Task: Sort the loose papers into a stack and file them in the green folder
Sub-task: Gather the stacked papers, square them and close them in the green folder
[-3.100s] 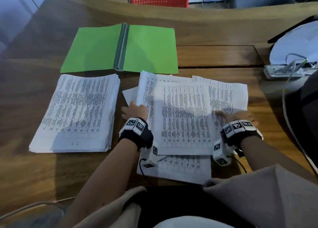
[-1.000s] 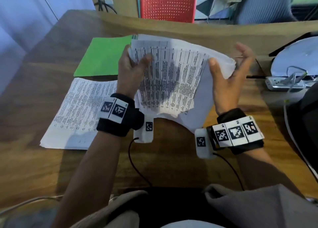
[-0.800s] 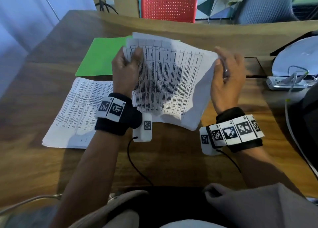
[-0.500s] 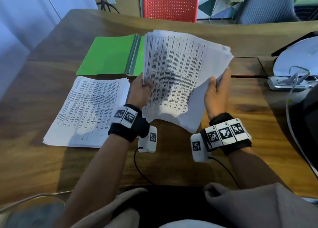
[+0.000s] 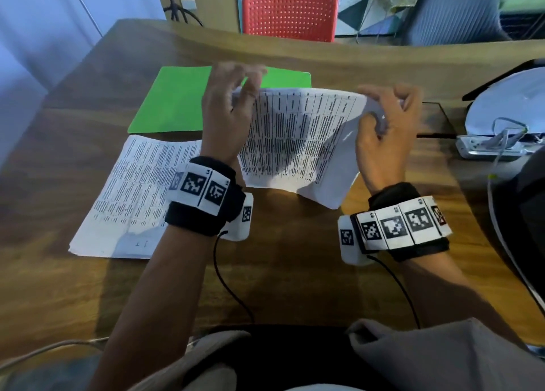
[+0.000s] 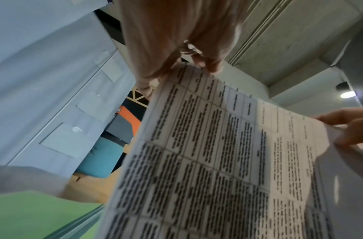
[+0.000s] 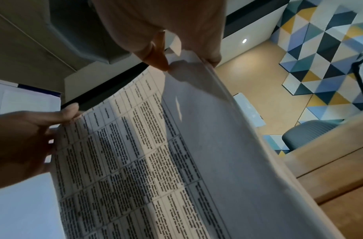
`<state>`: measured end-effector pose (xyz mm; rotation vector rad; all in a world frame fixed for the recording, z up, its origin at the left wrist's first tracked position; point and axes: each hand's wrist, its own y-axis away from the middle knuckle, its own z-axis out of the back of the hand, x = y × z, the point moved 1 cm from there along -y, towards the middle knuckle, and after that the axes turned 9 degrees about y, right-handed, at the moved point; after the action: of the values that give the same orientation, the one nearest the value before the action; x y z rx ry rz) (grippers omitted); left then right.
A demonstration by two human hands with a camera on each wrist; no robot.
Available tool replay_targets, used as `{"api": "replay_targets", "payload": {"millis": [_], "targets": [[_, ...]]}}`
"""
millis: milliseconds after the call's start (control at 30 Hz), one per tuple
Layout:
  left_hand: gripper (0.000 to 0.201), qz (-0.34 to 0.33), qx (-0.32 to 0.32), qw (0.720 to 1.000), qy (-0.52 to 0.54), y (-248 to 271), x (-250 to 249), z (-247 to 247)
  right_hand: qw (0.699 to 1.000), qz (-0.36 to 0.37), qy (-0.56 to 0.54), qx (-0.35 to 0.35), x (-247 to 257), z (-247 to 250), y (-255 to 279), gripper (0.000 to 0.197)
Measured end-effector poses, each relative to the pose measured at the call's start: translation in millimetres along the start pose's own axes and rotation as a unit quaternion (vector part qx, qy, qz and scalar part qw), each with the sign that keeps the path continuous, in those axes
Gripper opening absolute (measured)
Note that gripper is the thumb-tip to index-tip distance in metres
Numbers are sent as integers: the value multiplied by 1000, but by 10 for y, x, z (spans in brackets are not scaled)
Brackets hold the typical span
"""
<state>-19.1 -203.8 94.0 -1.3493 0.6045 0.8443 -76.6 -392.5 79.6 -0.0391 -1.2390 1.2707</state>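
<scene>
A bundle of printed papers (image 5: 298,142) stands upright above the wooden table (image 5: 295,258), its lower edge close to the wood. My left hand (image 5: 244,86) holds its top left corner between thumb and fingers, blurred by motion; the left wrist view shows those fingertips (image 6: 211,67) on the corner of the papers (image 6: 227,161). My right hand (image 5: 380,110) pinches the top right corner, fingers curled; its fingertips (image 7: 162,63) clamp the sheets (image 7: 176,161). The green folder (image 5: 174,101) lies open behind the bundle, partly hidden. A second paper stack (image 5: 138,196) lies flat at the left.
A red chair (image 5: 290,7) and a grey chair (image 5: 451,13) stand beyond the far table edge. At the right lie a white power strip (image 5: 489,147) with cables and a white rounded object (image 5: 513,101). Black wrist cables (image 5: 230,290) trail toward my body.
The loose sheets were gathered off the table into one bundle. In the last half second both hands moved from its lower sides up to its top corners, and it now stands upright.
</scene>
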Motion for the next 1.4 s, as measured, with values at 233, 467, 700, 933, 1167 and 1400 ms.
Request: {"api": "replay_targets", "payload": {"millis": [233, 467, 700, 933, 1167, 1400], "targets": [[46, 197, 25, 976, 89, 139, 290, 32, 974, -138, -178, 27, -257, -69, 80, 58], [11, 206, -57, 974, 76, 149, 260, -100, 956, -179, -224, 57, -255, -188, 0, 37], [27, 155, -74, 964, 203, 72, 75, 87, 955, -121, -270, 9, -77, -121, -86, 39], [20, 334, 36, 936, 100, 692, 712, -15, 956, -237, -162, 63, -345, -379, 387, 41], [26, 345, 14, 936, 67, 508, 698, 276, 955, -254, -144, 53, -198, -599, 482, 26], [11, 322, -98, 938, -83, -93, 790, 1361, 942, -219, -43, 252, 515, -1301, 825, 8]]}}
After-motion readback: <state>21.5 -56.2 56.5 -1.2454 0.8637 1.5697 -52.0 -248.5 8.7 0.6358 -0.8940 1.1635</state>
